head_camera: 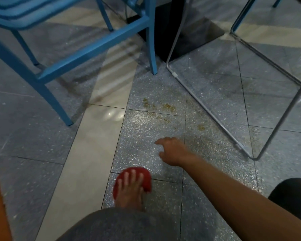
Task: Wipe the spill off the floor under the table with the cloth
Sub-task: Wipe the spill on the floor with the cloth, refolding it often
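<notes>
Yellowish-brown spill lies in crumbly patches on the speckled grey floor, spread across a tile joint. A smaller blot sits off to the right, close to the floor rail of a thin white metal frame. A fainter, grainy smear shows just beside the right hand.

That hand reaches in from the lower right on a bare arm. It is low over the tile nearer the camera than the spill and apart from it, with fingers loosely bent and holding nothing (whether the fingertips touch the floor, I cannot tell). The left hand is out of view, so its state cannot be told.

Beyond the spill stands a leg of a blue chair, and beside it the flat black base of the desk. A pale stone strip runs across the floor to the left.

Nearest the camera, a bare foot rests on a rounded red sandal, with a grey-clad knee below it.
</notes>
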{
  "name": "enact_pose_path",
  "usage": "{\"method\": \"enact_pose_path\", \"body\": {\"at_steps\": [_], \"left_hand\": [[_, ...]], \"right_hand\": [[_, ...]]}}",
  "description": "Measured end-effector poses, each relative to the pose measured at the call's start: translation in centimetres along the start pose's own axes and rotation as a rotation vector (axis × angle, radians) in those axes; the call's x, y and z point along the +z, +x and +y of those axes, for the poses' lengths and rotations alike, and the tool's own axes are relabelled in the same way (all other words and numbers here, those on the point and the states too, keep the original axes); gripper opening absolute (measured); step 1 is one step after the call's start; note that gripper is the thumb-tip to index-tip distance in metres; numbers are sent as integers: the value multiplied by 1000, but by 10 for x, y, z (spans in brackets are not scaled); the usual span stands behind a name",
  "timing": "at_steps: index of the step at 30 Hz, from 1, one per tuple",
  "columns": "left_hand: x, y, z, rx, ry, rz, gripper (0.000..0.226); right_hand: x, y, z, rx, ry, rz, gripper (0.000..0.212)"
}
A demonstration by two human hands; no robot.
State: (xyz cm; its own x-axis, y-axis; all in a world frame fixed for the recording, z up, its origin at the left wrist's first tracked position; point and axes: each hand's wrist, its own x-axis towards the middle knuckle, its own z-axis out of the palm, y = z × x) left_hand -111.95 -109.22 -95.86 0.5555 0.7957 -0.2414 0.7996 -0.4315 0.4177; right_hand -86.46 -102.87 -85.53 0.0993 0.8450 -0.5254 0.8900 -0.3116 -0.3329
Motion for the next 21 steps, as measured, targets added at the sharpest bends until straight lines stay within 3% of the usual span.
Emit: {"method": "enact_pose_path", "body": {"at_steps": [2,4,7,9,11,12,14,17,21], "left_hand": [[-12,-7,24,72,-232,-215,41],[-47,-4,40,-168,-660,-318,31],[-108,24,48,-597,-1368,-413,58],[-153,49,54,-627,-1589,-425,75],[-193,62,53,-570,-1536,-445,80],[-207,66,50,-538,-1469,-439,70],[-227,75,44,-480,-1337,-497,53],[-249,98,40,-439,-1102,-478,57],[-262,139,46,-413,-862,-527,46]], "right_hand": [[-1,-1,-5,-31,16,-58,47],[-6,-4,-9,-47,77,-134,42],[-19,-8,-20,-46,360,-236,37],[-31,-14,-34,0,649,-301,44],[-43,-18,-49,18,853,-320,51],[-48,-18,-55,19,930,-302,50],[-55,-16,-64,32,1064,-241,39],[-65,-6,-70,41,1204,-143,19],[-73,4,-56,92,1296,-66,11]]}}
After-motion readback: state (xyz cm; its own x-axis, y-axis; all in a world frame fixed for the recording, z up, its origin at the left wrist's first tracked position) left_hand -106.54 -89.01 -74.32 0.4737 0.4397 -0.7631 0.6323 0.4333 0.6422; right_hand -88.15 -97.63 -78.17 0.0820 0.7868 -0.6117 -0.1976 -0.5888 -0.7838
